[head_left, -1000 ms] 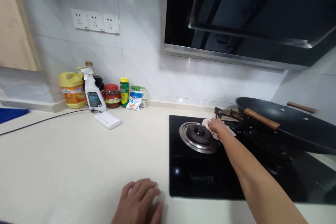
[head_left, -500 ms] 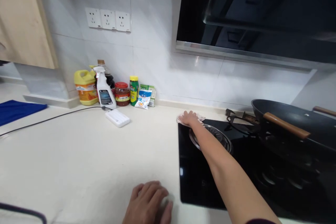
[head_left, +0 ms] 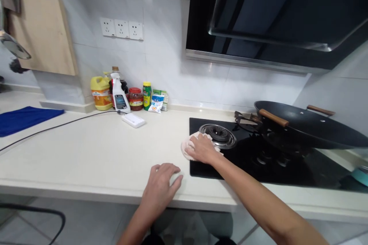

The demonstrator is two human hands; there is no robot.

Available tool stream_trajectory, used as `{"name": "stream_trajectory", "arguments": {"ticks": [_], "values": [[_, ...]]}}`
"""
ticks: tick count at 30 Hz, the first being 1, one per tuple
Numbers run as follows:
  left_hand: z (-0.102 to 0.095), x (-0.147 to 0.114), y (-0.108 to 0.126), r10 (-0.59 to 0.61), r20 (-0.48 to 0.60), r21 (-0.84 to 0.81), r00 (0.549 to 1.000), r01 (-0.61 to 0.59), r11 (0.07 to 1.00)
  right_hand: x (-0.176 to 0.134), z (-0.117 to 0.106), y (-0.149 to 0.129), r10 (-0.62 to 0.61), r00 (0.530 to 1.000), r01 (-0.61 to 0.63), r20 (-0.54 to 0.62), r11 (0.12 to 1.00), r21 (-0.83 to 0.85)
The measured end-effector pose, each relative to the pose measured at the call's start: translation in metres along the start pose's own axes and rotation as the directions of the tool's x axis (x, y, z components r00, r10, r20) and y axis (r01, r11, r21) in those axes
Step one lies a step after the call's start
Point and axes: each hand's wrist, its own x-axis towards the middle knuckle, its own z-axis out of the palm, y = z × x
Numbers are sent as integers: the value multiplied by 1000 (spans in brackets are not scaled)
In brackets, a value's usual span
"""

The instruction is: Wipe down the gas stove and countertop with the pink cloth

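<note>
My right hand (head_left: 202, 148) presses a pale pink cloth (head_left: 186, 148) down over the left edge of the black glass cooktop (head_left: 201, 169). Its fingers are curled onto the cloth, part of which lies on the white countertop. Just beyond that hand is the round metal burner (head_left: 221, 136). My left hand (head_left: 162, 180) rests on the countertop (head_left: 115, 160) near its front edge, fingers loosely bent and thumb apart, holding nothing.
A black wok (head_left: 304, 122) with wooden handles sits on the cooktop's right side under the range hood (head_left: 258, 53). Against the wall stand a spray bottle (head_left: 119, 95), a yellow jug (head_left: 100, 93) and a red-lidded jar (head_left: 135, 99). A white power bank (head_left: 133, 120) with a black cable lies before them.
My right hand has drawn the cloth from the cooktop's far left corner toward me along its left edge. The view has shifted, showing the counter's front edge and more of my left arm.
</note>
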Motion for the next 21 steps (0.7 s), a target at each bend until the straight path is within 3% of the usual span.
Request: {"name": "stream_trajectory", "arguments": {"ticks": [4, 9, 14, 18, 21], "values": [[-1, 1, 0, -14, 21, -5, 1000, 14, 1000, -75, -3, 22, -65, 996, 67, -53, 997, 32], [-2, 3, 2, -40, 36, 9, 999, 40, 999, -152, -11, 73, 145, 986, -147, -83, 989, -17], [-5, 4, 3, -44, 47, 6, 998, 44, 999, -220, -14, 124, 303, 953, -303, -31, 953, -4], [-5, 6, 3, -36, 57, 12, 998, 35, 999, -255, -24, 144, 409, 911, -410, 44, 895, 173], [-3, 7, 3, -38, 71, 15, 997, 37, 999, -254, -36, 143, 430, 893, -435, 129, 757, 487]]}}
